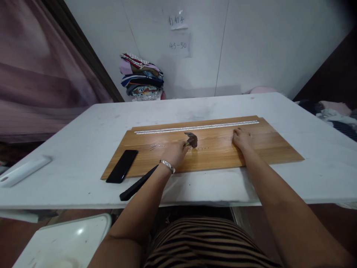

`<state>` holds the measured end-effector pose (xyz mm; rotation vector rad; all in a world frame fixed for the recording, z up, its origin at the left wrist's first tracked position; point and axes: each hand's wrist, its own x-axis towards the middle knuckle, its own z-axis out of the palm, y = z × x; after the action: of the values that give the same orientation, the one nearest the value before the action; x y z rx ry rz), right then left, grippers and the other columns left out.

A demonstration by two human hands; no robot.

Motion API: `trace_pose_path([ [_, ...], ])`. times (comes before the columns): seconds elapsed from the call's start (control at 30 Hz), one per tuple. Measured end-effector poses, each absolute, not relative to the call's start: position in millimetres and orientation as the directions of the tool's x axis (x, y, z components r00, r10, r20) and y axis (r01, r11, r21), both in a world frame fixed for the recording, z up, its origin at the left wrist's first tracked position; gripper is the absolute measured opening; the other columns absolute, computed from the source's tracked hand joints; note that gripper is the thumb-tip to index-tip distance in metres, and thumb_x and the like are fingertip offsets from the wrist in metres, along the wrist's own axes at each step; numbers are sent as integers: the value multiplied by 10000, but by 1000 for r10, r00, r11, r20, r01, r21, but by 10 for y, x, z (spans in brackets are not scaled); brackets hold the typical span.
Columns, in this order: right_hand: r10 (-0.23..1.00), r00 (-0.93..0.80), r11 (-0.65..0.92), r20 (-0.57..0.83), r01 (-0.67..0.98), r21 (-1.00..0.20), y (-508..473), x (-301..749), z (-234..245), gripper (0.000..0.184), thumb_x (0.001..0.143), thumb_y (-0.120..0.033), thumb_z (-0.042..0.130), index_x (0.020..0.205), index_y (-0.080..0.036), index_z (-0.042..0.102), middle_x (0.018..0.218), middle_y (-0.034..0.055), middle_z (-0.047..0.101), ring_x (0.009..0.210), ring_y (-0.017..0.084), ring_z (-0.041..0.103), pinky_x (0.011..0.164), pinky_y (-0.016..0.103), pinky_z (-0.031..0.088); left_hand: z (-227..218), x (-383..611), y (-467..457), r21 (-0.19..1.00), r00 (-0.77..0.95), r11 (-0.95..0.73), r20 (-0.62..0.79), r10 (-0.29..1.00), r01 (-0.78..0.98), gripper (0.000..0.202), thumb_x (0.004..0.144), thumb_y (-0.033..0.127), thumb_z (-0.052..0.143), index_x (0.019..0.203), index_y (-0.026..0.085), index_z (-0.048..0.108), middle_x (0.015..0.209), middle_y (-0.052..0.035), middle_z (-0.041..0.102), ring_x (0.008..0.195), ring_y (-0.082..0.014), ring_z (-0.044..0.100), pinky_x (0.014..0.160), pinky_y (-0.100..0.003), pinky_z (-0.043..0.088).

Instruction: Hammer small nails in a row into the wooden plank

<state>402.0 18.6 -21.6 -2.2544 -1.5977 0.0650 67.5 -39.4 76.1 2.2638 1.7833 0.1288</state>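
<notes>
A long wooden board (267,149) lies on a white table (83,141). My left hand (174,153), with a silver bracelet at the wrist, is closed round a hammer close to its dark head (191,139). The black handle (136,186) trails back to the lower left, past the board's near edge. The head rests on the board beside a short row of tiny nails (201,148). My right hand (242,139) lies flat on the board to the right, fingers stretched out and holding nothing. A few loose nails (154,146) lie left of the hammer.
A white strip (195,127) runs along the board's far edge. A black phone (122,166) lies on the board's near left corner. A white bar-shaped object (23,171) sits at the table's left edge. Folded fabrics (141,76) are stacked against the wall behind.
</notes>
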Motion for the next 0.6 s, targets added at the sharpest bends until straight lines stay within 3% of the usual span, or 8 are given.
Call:
trace_pose_path([
  [0.6,920,351,-284,173,903,-322,173,4008,-187,423,965,-236,336,1100,-203,736,1308,132,645,1246,281,515,1056,473,343,812,692,-409,226,225,-196,-111,968,954,368,1004,435,433,1104,188,687,1056,-124,758,969,-250,703,762,-302,462],
])
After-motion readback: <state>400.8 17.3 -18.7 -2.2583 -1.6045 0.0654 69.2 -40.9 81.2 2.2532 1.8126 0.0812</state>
